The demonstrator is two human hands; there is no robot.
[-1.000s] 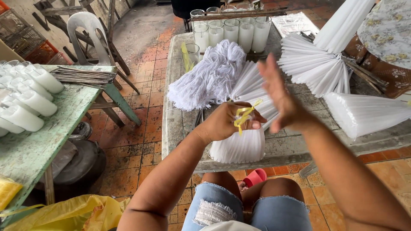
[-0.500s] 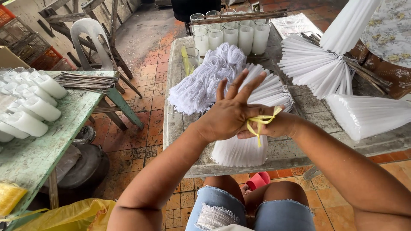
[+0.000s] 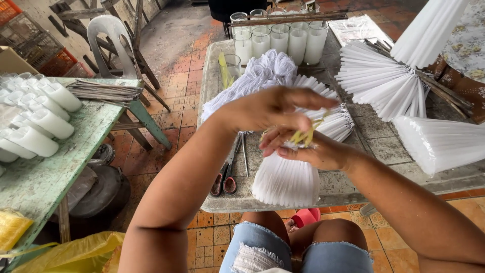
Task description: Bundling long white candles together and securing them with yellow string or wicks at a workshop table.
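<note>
A bundle of slim white wax tapers (image 3: 286, 179) stands on the grey stone table (image 3: 348, 189), likely light yet brittle, best gripped around its banded neck. The right hand (image 3: 308, 149) pinches a yellow rubber band (image 3: 305, 135) there; the left hand (image 3: 273, 108) hovers above, fingers loosely open. Red-handled scissors (image 3: 227, 174) lie just left of the bundle.

candle workshop | white taper bundles (image 3: 376, 81) | wax-filled glasses (image 3: 278, 40)

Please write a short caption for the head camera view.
Both hands wind a yellow band around a bundle of white candles.
</note>
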